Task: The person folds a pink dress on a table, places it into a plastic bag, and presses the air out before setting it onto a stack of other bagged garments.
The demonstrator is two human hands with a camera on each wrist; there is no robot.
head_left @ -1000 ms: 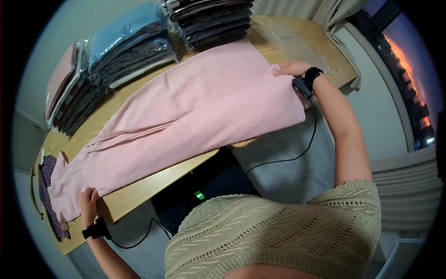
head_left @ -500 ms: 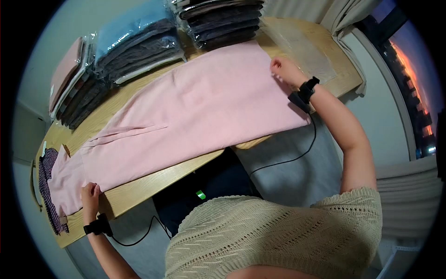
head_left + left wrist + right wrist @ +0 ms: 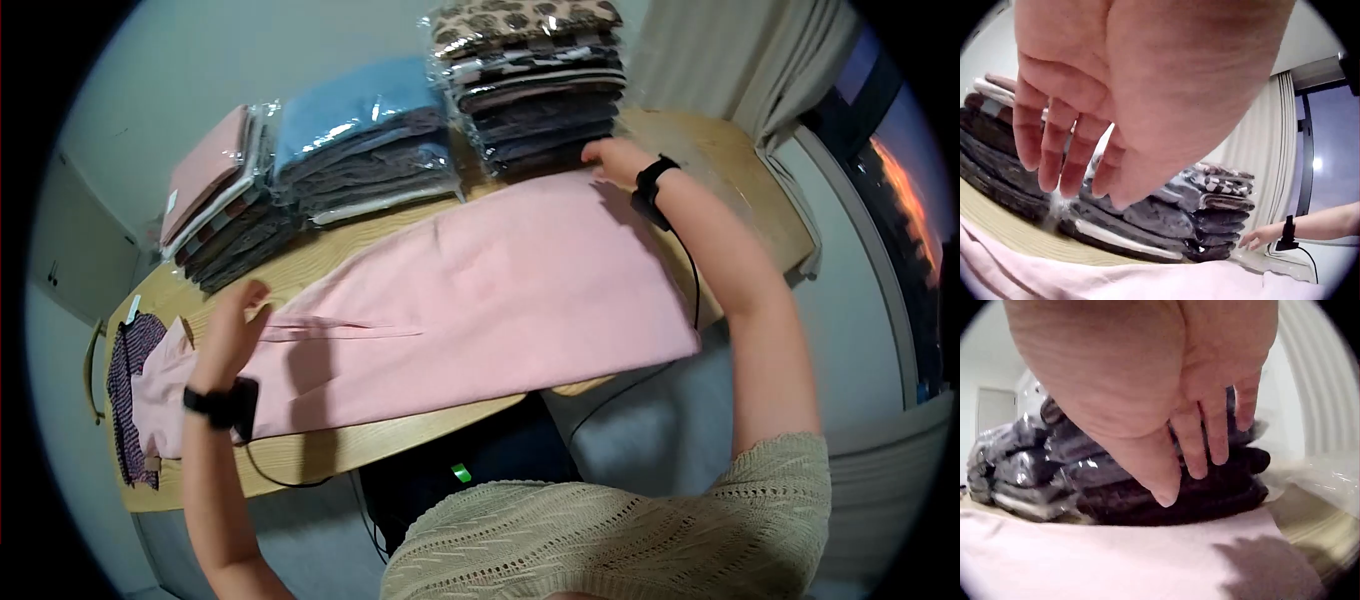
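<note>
A long pink garment (image 3: 500,290) lies spread along the wooden table (image 3: 310,462), with a few creases near its left part. Over that creased part hovers my left hand (image 3: 232,335), casting a shadow on the cloth; the left wrist view shows its fingers (image 3: 1054,147) loosely extended with nothing in them. My right hand (image 3: 622,163) is above the garment's far right corner, close in front of the tall stack of bagged clothes (image 3: 545,110). In the right wrist view its fingers (image 3: 1213,434) hang relaxed over the pink cloth and hold nothing.
Folded clothes in clear bags stand along the back: a pink-topped stack (image 3: 205,180) and a blue-topped stack (image 3: 360,110). A dark patterned knit piece (image 3: 130,400) lies at the left end. Clear plastic (image 3: 740,190) lies at the right. Black cables (image 3: 697,270) trail from both wrists.
My right hand has let go of the garment's right end and moved to its far corner. My left hand has lifted off the near edge and moved away from me. The cloth lies flatter.
</note>
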